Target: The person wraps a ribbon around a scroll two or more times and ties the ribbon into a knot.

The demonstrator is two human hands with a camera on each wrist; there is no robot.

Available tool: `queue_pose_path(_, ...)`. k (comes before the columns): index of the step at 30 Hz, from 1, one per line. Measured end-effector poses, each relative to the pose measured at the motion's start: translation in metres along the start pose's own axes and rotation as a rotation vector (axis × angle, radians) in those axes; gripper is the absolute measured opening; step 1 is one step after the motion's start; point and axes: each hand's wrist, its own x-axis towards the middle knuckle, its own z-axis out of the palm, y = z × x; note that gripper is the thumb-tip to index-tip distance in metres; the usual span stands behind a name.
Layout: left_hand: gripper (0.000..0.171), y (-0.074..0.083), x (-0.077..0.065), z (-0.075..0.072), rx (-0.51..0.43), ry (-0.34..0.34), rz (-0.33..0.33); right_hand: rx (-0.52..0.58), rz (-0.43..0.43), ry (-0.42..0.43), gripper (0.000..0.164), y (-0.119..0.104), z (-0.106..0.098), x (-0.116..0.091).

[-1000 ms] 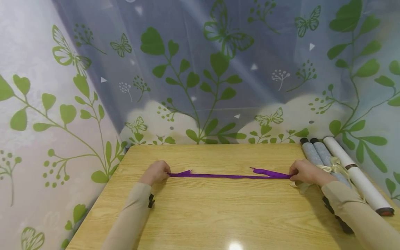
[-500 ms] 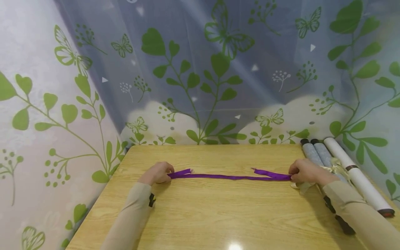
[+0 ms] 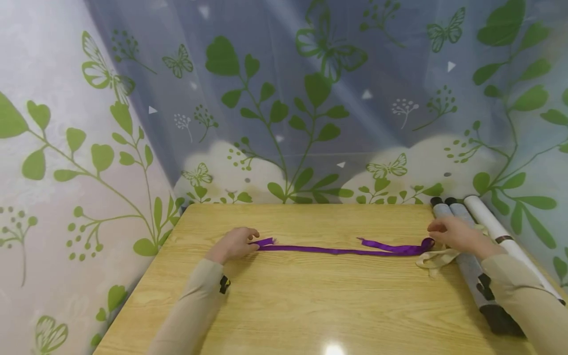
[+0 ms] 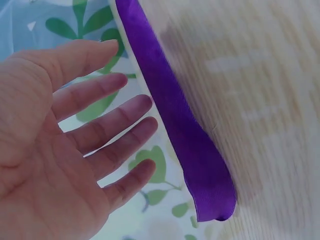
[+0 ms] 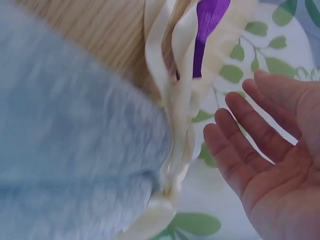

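A purple ribbon (image 3: 319, 250) stretches sideways across the wooden table, both ends doubled back. At its left fold, my left hand (image 3: 235, 243) lies close, thumb and fingers apart. In the left wrist view, that hand (image 4: 75, 135) has relaxed, spread fingers beside the ribbon (image 4: 170, 105) and grips nothing. My right hand (image 3: 461, 235) hovers by the ribbon's right end, which curls into a small loop. The right wrist view shows this hand (image 5: 270, 145) with loose, extended fingers holding nothing, near a cream ribbon (image 5: 177, 115) tied around grey-blue rolls (image 5: 85, 125).
Two grey rolls with dark ends (image 3: 470, 266) lie along the table's right side, partly under my right arm. A white roll (image 3: 490, 217) is beside them. Cream ribbon tails (image 3: 437, 259) spill onto the table (image 3: 310, 305). A leaf-patterned curtain (image 3: 284, 108) stands behind.
Both hands have let go of the purple ribbon. The left has shifted slightly right and its fingers have opened; the right has moved rightward, leaving the ribbon's end curled up.
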Motion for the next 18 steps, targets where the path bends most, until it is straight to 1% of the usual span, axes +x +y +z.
queue_pose_path(2, 0.034, 0.003, 0.000, 0.000, -0.009, 0.006, 0.012, -0.008, 0.021, 0.005, 0.026, 0.005, -0.006, -0.004)
queue_pose_path(5, 0.037, 0.005, 0.001, 0.002, 0.002, 0.022, 0.042, -0.057, 0.040, 0.045, 0.026, 0.011, -0.015, -0.011)
queue_pose_path(10, 0.041, 0.009, 0.001, 0.007, 0.027, 0.053, 0.090, -0.081, 0.114, 0.085, 0.028, 0.026, -0.026, -0.025)
queue_pose_path(16, 0.044, 0.013, 0.000, 0.010, 0.033, 0.078, 0.093, -0.104, 0.153, 0.121, 0.027, 0.043, -0.033, -0.044)
queue_pose_path(18, 0.044, 0.015, 0.000, 0.010, 0.035, 0.087, 0.099, -0.132, 0.169, 0.136, 0.026, 0.048, -0.034, -0.049)
